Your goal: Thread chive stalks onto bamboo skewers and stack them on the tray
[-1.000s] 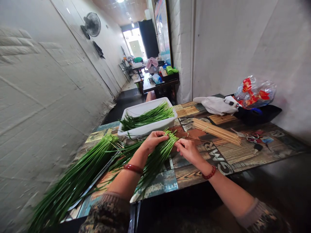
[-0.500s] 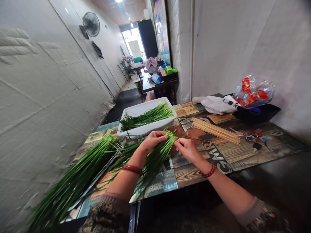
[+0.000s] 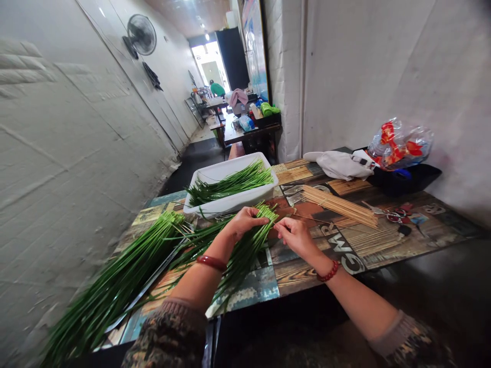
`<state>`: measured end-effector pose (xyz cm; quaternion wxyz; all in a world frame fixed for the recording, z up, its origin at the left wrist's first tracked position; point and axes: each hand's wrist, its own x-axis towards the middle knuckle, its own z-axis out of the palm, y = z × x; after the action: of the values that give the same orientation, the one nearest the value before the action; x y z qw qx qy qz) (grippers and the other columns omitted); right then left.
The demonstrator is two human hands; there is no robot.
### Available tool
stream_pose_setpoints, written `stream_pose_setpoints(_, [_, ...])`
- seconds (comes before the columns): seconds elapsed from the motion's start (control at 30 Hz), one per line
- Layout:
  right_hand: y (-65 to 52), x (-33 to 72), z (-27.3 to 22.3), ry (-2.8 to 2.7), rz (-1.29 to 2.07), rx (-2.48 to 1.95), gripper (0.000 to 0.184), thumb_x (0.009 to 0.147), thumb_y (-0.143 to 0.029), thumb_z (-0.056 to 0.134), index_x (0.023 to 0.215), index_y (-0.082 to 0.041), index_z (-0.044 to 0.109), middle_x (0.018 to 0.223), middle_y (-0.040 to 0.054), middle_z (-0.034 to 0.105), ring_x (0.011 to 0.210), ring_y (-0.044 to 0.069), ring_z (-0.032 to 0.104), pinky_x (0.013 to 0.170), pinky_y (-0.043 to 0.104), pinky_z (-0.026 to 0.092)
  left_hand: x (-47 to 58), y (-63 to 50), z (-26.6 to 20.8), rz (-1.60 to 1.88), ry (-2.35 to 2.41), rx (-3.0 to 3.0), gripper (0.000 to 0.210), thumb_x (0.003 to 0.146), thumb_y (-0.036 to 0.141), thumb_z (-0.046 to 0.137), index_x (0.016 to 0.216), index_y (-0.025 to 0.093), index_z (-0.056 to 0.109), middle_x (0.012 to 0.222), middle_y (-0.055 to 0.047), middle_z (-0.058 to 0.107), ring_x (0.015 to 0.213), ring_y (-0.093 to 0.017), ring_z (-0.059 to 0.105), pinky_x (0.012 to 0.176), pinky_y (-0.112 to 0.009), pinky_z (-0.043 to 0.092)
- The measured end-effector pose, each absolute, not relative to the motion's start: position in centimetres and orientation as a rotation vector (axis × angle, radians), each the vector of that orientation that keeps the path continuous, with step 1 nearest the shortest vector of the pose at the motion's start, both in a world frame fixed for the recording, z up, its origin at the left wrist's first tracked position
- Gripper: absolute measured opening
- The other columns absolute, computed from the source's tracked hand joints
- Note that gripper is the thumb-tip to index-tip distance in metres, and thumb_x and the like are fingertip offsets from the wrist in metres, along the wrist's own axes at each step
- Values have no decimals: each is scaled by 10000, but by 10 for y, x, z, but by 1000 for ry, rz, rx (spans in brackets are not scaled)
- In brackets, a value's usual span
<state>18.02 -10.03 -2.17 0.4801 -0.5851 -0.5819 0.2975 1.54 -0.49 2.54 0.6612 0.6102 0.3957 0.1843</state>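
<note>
A bunch of garlic chives (image 3: pixel 247 253) lies slanted on the patterned table, pale stem ends up and dark leaves toward the near edge. My left hand (image 3: pixel 245 223) is closed over its upper part, thumb pressed against the stems. Just right of the stem ends, my right hand (image 3: pixel 294 236) is pinched; what its fingertips hold is too small to make out. A larger heap of chives (image 3: pixel 123 281) spreads at the left, overhanging the front edge. Behind my hands stands a white plastic tub (image 3: pixel 226 205) with more chives inside.
Bundled wooden skewers (image 3: pixel 341 206) lie to the right, with keys (image 3: pixel 397 215) beyond them. A pale cloth cap (image 3: pixel 339 164) and a clear plastic bag (image 3: pixel 401 143) with red parts sit at the back right. A person in green (image 3: pixel 217 89) is far off, near the doorway.
My left thumb has shifted slightly to the right along the stems. My right hand stays pinched at nearly the same place. The distant person in green has risen more into view.
</note>
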Motion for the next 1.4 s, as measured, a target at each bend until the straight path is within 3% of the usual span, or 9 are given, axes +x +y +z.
stream_pose_setpoints(0.3, [-101,179,-26,-1452,664,-1397,280,875,-267,504,621,-190,591,552,-10,620,449,105,537,483,201,364,21,-8,25,391,895,1374,408,471,360,894,712,88,709,649,-39,698,536,-112,576,555,-232,454])
stream_pose_setpoints(0.53, [-102,182,-23,-1472,667,-1387,299,875,-262,505,594,-188,579,563,-11,613,530,117,554,533,205,362,9,-4,29,508,839,1340,390,594,434,828,753,101,699,641,-28,670,532,-93,557,544,-211,420])
stream_pose_setpoints(0.9, [-100,182,-36,-1399,717,-1423,313,873,-307,514,588,-188,565,541,-14,581,467,106,508,479,202,354,20,-7,18,622,967,1561,387,603,454,787,665,110,621,561,28,560,495,-58,436,495,-197,315])
stream_pose_setpoints(1.03, [-100,183,-39,-1378,784,-1397,316,879,-346,506,611,-191,571,552,-10,589,448,105,514,469,204,382,19,-8,19,595,925,1514,384,614,445,789,696,115,611,596,21,577,520,-67,468,518,-196,347])
stream_pose_setpoints(1.2, [-99,184,-40,-1327,905,-1376,315,876,-390,508,648,-187,583,552,-9,605,414,99,516,437,203,392,10,-9,27,482,808,1393,449,666,475,771,906,112,663,765,-37,679,629,-107,583,617,-221,432])
stream_pose_setpoints(1.4, [-99,181,-46,-1206,1043,-1316,296,843,-422,552,710,-165,616,569,-10,602,405,86,523,366,177,358,9,-6,18,471,821,1463,421,586,424,834,800,103,667,719,-21,673,618,-102,572,619,-218,429])
